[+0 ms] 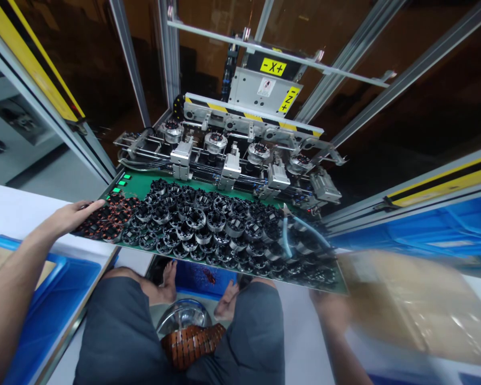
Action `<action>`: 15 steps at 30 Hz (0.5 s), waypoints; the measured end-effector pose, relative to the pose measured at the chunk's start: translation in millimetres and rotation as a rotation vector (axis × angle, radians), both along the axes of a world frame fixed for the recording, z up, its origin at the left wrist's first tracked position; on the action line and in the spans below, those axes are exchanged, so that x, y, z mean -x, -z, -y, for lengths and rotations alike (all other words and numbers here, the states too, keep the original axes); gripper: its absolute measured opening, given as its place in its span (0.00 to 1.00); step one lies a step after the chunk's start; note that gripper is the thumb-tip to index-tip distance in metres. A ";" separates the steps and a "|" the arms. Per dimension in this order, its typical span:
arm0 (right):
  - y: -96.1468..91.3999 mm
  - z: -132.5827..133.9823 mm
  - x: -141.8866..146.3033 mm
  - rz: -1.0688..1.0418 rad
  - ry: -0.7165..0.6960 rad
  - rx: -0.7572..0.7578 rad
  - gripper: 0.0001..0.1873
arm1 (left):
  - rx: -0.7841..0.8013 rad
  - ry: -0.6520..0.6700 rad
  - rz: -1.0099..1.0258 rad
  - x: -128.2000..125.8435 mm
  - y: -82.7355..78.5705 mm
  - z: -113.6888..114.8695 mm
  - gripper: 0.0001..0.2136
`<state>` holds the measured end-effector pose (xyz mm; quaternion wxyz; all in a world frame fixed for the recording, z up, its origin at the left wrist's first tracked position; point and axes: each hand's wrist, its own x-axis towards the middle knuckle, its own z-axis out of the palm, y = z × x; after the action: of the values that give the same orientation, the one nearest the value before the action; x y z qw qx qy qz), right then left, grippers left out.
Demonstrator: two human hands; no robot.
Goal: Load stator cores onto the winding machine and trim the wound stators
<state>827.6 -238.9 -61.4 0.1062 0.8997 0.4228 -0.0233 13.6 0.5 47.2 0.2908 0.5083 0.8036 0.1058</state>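
My left hand (pixel 78 214) lies with fingers stretched out along the copper-wound motor stators (pixel 114 214) heaped at the left end of the green work surface (pixel 140 183). Many unwound black-and-silver stator cores (pixel 195 218) stand packed in rows and layers across the middle and right. On top of them, toward the right, rest nippers with light blue handles (pixel 286 235). My right hand (pixel 332 311) is smeared by motion beside the cardboard box, below the surface's right front corner; its fingers cannot be made out.
Behind the stators stands a winding machine (pixel 230 166) with several stator heads (pixel 215 142) in a row. Yellow-edged posts (pixel 44 59) flank it. At the right is a blurred cardboard box (pixel 420 299); a blue bin (pixel 64 291) sits at the left. A round stool (pixel 182 315) is below.
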 end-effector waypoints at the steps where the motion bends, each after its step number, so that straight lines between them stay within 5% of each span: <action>1: 1.0 1.0 -1.8 -0.007 -0.012 -0.005 0.29 | -0.005 -0.003 -0.001 0.5 0.9 -0.3 0.45; 15: 3.8 2.6 -7.3 -0.032 -0.038 0.002 0.32 | -0.017 0.001 -0.028 5.4 6.5 -2.8 0.45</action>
<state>835.0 -241.5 -65.2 0.1005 0.8908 0.4416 -0.0362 8.2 3.3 40.7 0.2754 0.5124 0.8065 0.1055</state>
